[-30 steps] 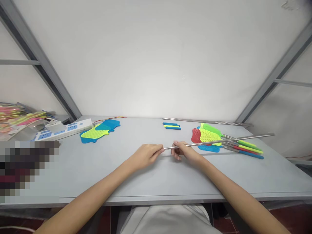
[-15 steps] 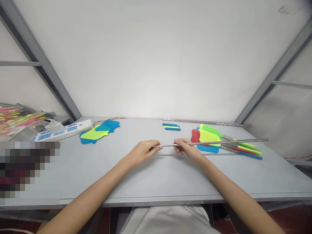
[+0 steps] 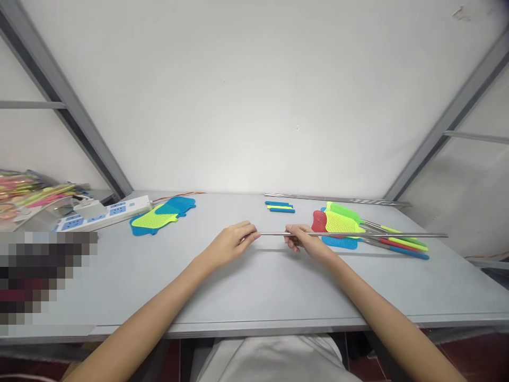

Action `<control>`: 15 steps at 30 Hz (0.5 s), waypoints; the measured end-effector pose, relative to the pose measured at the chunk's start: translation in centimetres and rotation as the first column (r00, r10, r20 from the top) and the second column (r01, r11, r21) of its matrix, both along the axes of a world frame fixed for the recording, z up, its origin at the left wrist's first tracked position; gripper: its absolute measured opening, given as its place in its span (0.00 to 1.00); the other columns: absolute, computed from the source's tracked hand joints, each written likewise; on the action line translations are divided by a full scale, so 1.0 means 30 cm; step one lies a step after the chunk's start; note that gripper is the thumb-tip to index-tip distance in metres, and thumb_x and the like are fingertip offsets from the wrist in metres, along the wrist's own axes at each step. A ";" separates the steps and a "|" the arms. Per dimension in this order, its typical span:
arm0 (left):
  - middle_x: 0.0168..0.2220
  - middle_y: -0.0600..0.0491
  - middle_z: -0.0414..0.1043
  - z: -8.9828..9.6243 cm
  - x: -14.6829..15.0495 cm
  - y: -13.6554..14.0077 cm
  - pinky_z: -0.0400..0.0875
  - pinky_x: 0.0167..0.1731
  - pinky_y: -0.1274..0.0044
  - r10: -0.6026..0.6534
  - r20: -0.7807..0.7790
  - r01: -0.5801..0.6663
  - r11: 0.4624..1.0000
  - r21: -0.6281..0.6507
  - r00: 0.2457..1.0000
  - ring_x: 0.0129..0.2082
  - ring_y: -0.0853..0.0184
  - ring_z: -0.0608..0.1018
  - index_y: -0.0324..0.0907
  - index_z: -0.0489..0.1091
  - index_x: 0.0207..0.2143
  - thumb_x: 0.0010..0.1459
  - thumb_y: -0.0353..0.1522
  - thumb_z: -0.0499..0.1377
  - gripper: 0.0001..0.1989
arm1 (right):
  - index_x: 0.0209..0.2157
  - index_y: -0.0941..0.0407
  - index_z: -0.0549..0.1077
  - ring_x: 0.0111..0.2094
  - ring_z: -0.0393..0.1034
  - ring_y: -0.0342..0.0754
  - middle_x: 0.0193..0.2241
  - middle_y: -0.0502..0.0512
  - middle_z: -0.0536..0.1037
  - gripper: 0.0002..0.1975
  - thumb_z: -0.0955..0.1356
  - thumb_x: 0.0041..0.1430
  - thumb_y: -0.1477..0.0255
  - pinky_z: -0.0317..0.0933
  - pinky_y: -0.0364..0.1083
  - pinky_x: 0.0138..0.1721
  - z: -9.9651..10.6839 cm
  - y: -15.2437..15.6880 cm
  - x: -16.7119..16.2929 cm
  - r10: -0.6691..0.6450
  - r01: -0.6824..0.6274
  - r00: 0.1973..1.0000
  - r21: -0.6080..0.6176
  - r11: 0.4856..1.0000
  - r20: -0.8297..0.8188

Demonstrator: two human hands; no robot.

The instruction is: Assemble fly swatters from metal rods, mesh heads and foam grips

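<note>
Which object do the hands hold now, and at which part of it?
A long, thin, silver metal rod: the left hand pinches its left end, the right hand holds it short of its middle.

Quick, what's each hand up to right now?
Left hand: closed, pinching the metal rod at its left end.
Right hand: closed, holding the same rod further right.

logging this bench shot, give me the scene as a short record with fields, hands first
left hand: grips left end of metal rod
right hand: holds same rod, farther right
rod: runs rightward, crossing in view over colourful swatters
table, back: thin rods, blue and yellow sleeves
table, left: blue and yellow mesh heads, white power strip
</note>
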State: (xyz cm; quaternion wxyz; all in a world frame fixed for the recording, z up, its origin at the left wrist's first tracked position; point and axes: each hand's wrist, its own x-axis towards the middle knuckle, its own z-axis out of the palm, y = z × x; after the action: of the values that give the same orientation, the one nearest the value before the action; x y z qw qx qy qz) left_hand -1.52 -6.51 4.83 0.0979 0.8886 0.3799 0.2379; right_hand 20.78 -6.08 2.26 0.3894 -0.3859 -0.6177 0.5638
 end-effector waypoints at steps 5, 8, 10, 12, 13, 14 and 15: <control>0.25 0.56 0.61 -0.006 -0.001 0.000 0.58 0.26 0.81 -0.021 -0.036 0.020 1.000 -0.023 0.999 0.25 0.72 0.64 0.40 0.61 0.27 0.61 0.37 0.41 0.16 | 0.22 0.61 0.67 0.16 0.56 0.38 0.15 0.49 0.63 0.20 0.59 0.54 0.58 0.49 0.40 0.19 0.002 -0.003 -0.003 0.024 -0.023 0.999 -0.024 0.999 0.035; 0.25 0.56 0.61 -0.007 0.001 0.000 0.58 0.26 0.80 -0.038 -0.049 0.037 0.999 -0.032 0.998 0.24 0.72 0.64 0.40 0.61 0.27 0.61 0.37 0.41 0.16 | 0.22 0.61 0.67 0.17 0.56 0.38 0.16 0.49 0.63 0.21 0.58 0.54 0.58 0.49 0.40 0.18 0.001 -0.003 -0.003 0.035 -0.034 0.999 -0.039 0.999 0.038; 0.25 0.56 0.61 -0.008 0.002 -0.001 0.57 0.26 0.80 -0.043 -0.057 0.042 0.999 -0.032 0.997 0.24 0.72 0.64 0.40 0.61 0.27 0.61 0.37 0.41 0.16 | 0.22 0.61 0.67 0.17 0.56 0.38 0.16 0.50 0.63 0.21 0.58 0.54 0.58 0.49 0.40 0.18 -0.002 -0.002 -0.002 0.041 -0.039 0.999 -0.045 0.998 0.036; 0.24 0.56 0.61 -0.009 0.003 -0.001 0.57 0.26 0.80 -0.041 -0.064 0.039 0.999 -0.027 0.997 0.24 0.72 0.64 0.40 0.61 0.27 0.61 0.37 0.41 0.16 | 0.22 0.61 0.67 0.17 0.56 0.38 0.16 0.50 0.63 0.21 0.58 0.54 0.58 0.49 0.40 0.18 -0.005 0.000 -0.001 0.041 -0.039 0.998 -0.050 0.998 0.037; 0.24 0.56 0.61 -0.010 0.004 -0.001 0.57 0.26 0.80 -0.039 -0.068 0.037 0.999 -0.026 0.997 0.24 0.72 0.64 0.40 0.61 0.27 0.61 0.37 0.40 0.16 | 0.22 0.61 0.66 0.17 0.56 0.38 0.16 0.50 0.63 0.21 0.58 0.55 0.58 0.49 0.40 0.18 -0.006 0.001 0.000 0.041 -0.039 0.998 -0.050 0.998 0.038; 0.24 0.56 0.61 -0.013 0.004 -0.001 0.57 0.26 0.80 -0.038 -0.072 0.036 0.999 -0.023 0.997 0.24 0.72 0.64 0.40 0.61 0.27 0.61 0.37 0.40 0.16 | 0.22 0.61 0.66 0.17 0.56 0.38 0.16 0.50 0.63 0.21 0.58 0.55 0.58 0.49 0.40 0.18 -0.007 0.000 0.000 0.043 -0.041 0.998 -0.046 0.998 0.039; 0.25 0.56 0.61 -0.015 0.004 -0.001 0.57 0.26 0.80 -0.037 -0.077 0.035 0.999 -0.020 0.996 0.24 0.72 0.65 0.40 0.61 0.27 0.61 0.37 0.40 0.16 | 0.23 0.61 0.67 0.17 0.56 0.38 0.16 0.50 0.63 0.21 0.57 0.55 0.58 0.50 0.39 0.18 -0.007 -0.001 0.000 0.054 -0.052 0.998 -0.041 0.998 0.042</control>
State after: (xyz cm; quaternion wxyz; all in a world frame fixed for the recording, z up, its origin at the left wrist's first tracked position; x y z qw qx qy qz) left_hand -1.41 -6.56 4.37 0.0956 0.9029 0.3694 0.1980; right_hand 20.79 -6.11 2.06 0.3530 -0.3894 -0.6246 0.5776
